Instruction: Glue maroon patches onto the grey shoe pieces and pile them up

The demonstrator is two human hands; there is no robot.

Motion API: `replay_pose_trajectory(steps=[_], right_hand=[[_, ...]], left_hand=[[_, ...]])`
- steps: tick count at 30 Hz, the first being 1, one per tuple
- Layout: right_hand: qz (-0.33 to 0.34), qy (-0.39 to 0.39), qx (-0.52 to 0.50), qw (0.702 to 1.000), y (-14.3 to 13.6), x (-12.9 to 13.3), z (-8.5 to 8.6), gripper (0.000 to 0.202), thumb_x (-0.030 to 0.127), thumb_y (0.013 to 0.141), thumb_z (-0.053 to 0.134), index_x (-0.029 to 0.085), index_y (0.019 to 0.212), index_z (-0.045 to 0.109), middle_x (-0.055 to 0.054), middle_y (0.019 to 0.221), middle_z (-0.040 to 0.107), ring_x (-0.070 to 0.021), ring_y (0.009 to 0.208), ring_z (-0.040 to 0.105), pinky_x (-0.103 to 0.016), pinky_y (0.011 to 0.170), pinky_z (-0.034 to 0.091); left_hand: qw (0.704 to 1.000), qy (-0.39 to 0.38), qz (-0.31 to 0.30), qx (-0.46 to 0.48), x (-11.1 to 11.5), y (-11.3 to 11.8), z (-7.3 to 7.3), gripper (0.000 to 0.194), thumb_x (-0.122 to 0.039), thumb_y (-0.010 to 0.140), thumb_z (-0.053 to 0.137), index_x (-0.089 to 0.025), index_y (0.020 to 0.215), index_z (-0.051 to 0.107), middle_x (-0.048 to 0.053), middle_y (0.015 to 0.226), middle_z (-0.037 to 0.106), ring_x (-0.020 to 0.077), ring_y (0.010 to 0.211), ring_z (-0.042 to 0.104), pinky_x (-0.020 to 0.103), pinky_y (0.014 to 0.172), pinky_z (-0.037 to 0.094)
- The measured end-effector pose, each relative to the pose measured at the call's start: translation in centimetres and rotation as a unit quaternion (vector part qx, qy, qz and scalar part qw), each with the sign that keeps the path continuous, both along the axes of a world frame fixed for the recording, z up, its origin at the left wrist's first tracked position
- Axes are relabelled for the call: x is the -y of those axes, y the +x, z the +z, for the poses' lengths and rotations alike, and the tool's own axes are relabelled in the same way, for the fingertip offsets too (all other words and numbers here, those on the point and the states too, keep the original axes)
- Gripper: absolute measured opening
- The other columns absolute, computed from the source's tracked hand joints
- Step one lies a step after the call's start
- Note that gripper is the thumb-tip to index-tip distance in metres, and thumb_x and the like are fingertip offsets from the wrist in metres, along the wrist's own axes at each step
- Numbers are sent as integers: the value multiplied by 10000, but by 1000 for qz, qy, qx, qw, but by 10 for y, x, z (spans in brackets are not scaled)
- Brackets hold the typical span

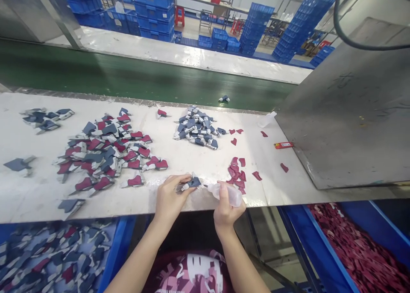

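Observation:
Between the fingers of my left hand [171, 195] is a small blue-and-white plastic part [193, 182], held just above the front of the white table. My right hand [228, 209] is closed around a translucent squeeze bottle [233, 195], its thin nozzle pointing left at the part's right end. Whether the tip touches the part I cannot tell. Right behind the bottle lies a cluster of flat maroon pieces [235, 173]. A heap of blue-and-white parts [197, 127] sits farther back, and a bigger heap of parts with maroon and blue faces [109, 147] spreads to the left.
A green conveyor belt [144, 77] runs behind the table [192, 158], with one part [224, 98] on it. A metal panel [349, 113] stands at right. Blue bins of parts [54, 259] and maroon pieces [361, 246] flank me below. A red-labelled item [283, 145] lies near the panel.

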State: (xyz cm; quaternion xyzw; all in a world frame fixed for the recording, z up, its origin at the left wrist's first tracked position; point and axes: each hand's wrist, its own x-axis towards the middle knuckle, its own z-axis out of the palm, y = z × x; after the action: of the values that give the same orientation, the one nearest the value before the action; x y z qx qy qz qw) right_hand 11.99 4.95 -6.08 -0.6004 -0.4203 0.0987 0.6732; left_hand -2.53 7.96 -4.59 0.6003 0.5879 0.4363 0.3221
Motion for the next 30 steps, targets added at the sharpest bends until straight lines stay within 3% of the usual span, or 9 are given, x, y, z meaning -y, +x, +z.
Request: replay_pose_trajectory(steps=[7,11,14,18,21,23,24,27,30], right_hand=[[18,-22,-83,996,15,-4,13,288,366,863,615,150,1048,659,-107,975,692,-249,865,692,-365,701,568],[71,-54,-42,995,25,-26,29,312,327,767,736,190,1017,609,-62,948,678,-223,859,693,-345,754,574],[139,-79,-10,987,25,-48,35,393,282,723,770,212,1057,575,-56,988,693,-217,911,705,-344,816,575],[215,-147,19,965,25,-61,34,528,239,702,791,238,1179,565,-58,1078,706,-219,994,695,-378,912,550],[264,-185,48,945,37,-56,37,667,311,689,841,246,1280,538,-74,1145,696,-244,1059,660,-411,944,541],[283,-174,115,936,54,-50,41,834,402,660,871,253,1384,483,-110,1275,625,-285,1160,591,-455,990,516],[288,-158,163,930,65,-48,43,813,421,707,839,268,1414,469,-118,1334,579,-301,1210,545,-490,1032,482],[221,-144,270,926,103,-52,43,444,285,930,599,327,1369,545,-106,1330,560,-290,1174,524,-514,979,501],[133,-200,317,917,138,-63,35,390,207,968,506,316,1333,590,-112,1215,618,-291,1103,533,-482,870,559]], left_hand=[[998,8,-11,-57,0,4,2,286,-237,729,783,-247,1011,739,43,958,760,236,909,725,392,871,581],[988,21,-89,-125,-17,-6,15,451,-320,735,776,-275,1173,676,39,972,772,257,947,723,395,851,587],[976,27,-135,-170,-47,-28,50,530,-480,712,771,-293,1196,662,46,1037,771,274,959,725,361,783,597],[958,87,-21,-274,-108,-47,118,377,-627,764,650,-351,1012,718,-17,1051,760,289,931,709,371,717,580],[937,103,-21,-334,-169,-34,149,351,-583,836,590,-329,1048,708,-42,1078,746,265,954,686,387,813,552],[929,82,-58,-357,-215,-16,151,400,-534,853,587,-252,1119,687,-3,1091,745,255,937,685,404,872,531],[923,68,-85,-370,-239,-5,147,438,-524,867,573,-216,1164,668,22,1133,735,258,962,680,397,879,528],[907,55,-119,-399,-306,30,126,438,-412,898,563,-136,1232,631,96,1223,702,279,1080,654,390,951,494],[900,30,-117,-418,-355,59,100,448,-332,862,643,-64,1221,627,188,1193,699,340,1111,640,427,947,499]])
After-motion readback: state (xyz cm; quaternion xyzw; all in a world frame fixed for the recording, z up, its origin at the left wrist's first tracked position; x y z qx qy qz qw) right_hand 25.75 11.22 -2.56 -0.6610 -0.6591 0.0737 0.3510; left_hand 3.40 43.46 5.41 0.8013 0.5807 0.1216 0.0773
